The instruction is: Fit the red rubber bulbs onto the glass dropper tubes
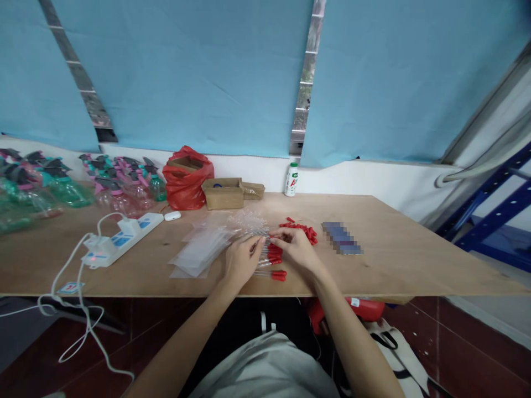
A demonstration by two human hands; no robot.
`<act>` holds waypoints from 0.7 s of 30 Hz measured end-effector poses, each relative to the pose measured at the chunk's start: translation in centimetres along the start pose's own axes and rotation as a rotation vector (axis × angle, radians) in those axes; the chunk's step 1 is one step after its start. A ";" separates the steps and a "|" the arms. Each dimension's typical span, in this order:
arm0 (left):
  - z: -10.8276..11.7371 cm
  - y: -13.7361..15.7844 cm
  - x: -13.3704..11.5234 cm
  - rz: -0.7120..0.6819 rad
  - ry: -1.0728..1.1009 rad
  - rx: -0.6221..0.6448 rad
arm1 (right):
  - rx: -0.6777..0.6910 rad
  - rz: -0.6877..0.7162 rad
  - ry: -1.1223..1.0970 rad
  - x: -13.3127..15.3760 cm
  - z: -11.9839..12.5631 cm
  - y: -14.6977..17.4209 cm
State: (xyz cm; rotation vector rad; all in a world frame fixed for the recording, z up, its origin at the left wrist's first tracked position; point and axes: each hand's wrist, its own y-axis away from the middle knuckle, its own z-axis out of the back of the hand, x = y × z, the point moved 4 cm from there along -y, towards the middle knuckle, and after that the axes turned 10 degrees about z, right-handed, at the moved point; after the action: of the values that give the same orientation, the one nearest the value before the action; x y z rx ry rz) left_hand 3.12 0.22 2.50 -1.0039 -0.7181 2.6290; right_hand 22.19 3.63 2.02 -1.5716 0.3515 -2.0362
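My left hand (241, 258) is closed in a pinch at what looks like a thin glass dropper tube, mostly hidden by the fingers. Close against it, my right hand (299, 250) pinches too, with a bit of red rubber bulb showing at its fingertips. Below and between the hands lie several droppers (279, 275) with red bulbs on clear tubes, bulbs pointing right. Loose clear tubes (253, 222) are heaped just beyond my left hand. A pile of loose red bulbs (310, 233) lies behind my right hand.
Clear plastic bags (201, 251) lie left of my left hand. Farther left are a power strip (124, 240) with white cables and several spray bottles (124, 193). A red bag (188, 179), cardboard box (224, 194) and white bottle (291, 181) stand behind; a blurred-out phone-shaped object (342, 237) lies right.
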 end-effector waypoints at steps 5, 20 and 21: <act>0.2 -0.1 0.0 -0.023 0.043 -0.015 | 0.009 0.028 -0.035 0.1 -0.2 -0.1; -0.2 -0.5 0.7 0.022 0.238 -0.001 | -0.012 0.028 -0.105 1.1 -1.0 0.2; -0.3 -0.7 1.0 0.066 0.318 0.019 | -0.028 0.029 -0.105 1.1 -0.9 0.2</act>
State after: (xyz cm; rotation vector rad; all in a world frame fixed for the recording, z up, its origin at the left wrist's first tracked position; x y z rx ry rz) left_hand 2.58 1.27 2.13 -1.4182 -0.5925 2.4376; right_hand 21.20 2.75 2.52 -1.6732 0.3619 -1.9260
